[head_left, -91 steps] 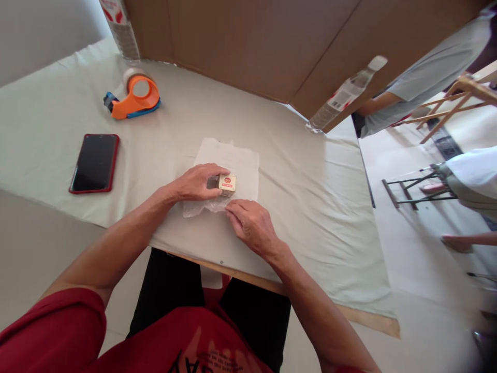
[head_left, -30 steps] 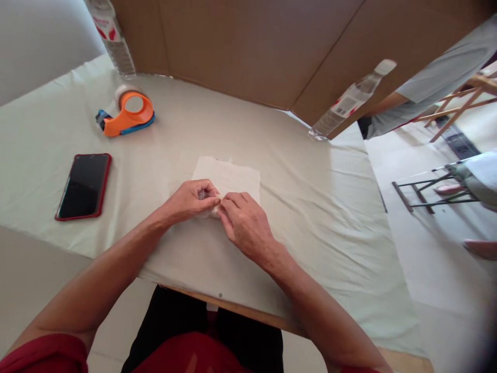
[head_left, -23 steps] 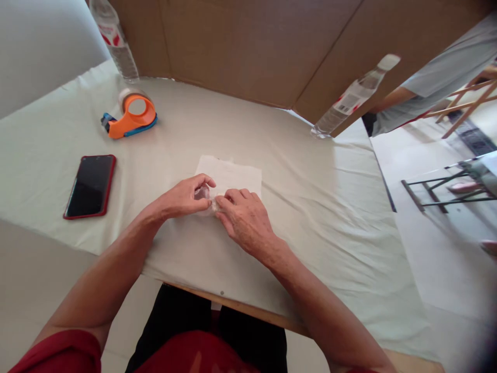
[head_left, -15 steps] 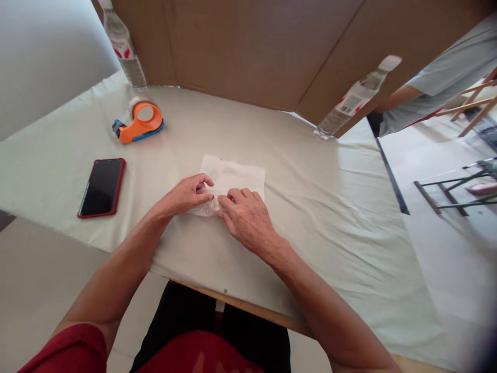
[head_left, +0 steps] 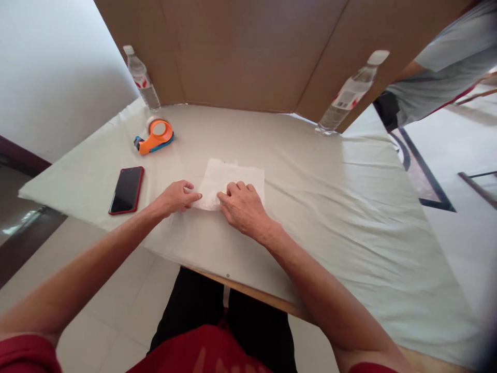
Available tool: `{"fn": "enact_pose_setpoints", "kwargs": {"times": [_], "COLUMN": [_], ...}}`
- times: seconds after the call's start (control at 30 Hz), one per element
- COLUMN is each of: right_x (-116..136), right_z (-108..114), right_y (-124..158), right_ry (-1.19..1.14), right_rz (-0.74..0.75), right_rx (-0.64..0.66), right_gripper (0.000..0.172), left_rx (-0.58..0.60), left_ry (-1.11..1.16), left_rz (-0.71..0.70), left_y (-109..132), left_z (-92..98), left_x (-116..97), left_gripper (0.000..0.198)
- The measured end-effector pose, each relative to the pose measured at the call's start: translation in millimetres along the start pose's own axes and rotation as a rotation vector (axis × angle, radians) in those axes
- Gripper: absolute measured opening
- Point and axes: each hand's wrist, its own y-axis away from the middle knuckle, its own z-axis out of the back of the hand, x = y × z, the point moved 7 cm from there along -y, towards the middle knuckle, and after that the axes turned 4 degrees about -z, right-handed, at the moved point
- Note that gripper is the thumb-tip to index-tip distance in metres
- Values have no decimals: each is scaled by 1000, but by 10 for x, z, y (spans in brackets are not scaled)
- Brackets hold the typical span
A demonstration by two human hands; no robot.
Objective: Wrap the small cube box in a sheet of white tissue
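Observation:
A white, partly see-through sheet (head_left: 233, 173), with a bubbly, crinkled near edge like bubble wrap, lies on the cloth-covered table. My right hand (head_left: 244, 210) rests on its near right part, fingers curled and closed on the near edge. At the sheet's near left corner is my left hand (head_left: 179, 198), its thumb stretched toward the sheet and apart from the index finger. The lower fingers of that hand are partly hidden, and a thin clear edge seems to show beneath them.
To the left lie a black phone with a red case (head_left: 127, 190) and an orange tape dispenser (head_left: 157, 137). Water bottles stand at the back left (head_left: 144, 85) and back right (head_left: 351, 98), against a cardboard panel (head_left: 240, 57). Beyond the right side, a person's grey sleeve (head_left: 458, 46) shows.
My left hand has moved left, away from my right hand, along the sheet's near edge. My right hand stays on the sheet. The view has shifted slightly.

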Motion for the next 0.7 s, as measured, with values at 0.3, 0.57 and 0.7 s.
{"fn": "enact_pose_setpoints", "kwargs": {"times": [0.3, 0.57, 0.7], "right_x": [1, 0, -9], "right_z": [-23, -48, -25], "right_y": [-13, -23, -22], "right_ry": [-21, -26, -40], "right_rz": [-1, 0, -25], "right_rx": [41, 4, -24], "right_gripper": [22, 19, 29], "left_rx": [107, 20, 44], "left_ry": [79, 85, 76], "left_rz": [207, 197, 217], "left_y": [-34, 3, -10], "left_z": [-252, -384, -419], "left_x": [-205, -349, -356], "left_gripper": [26, 20, 18]}}
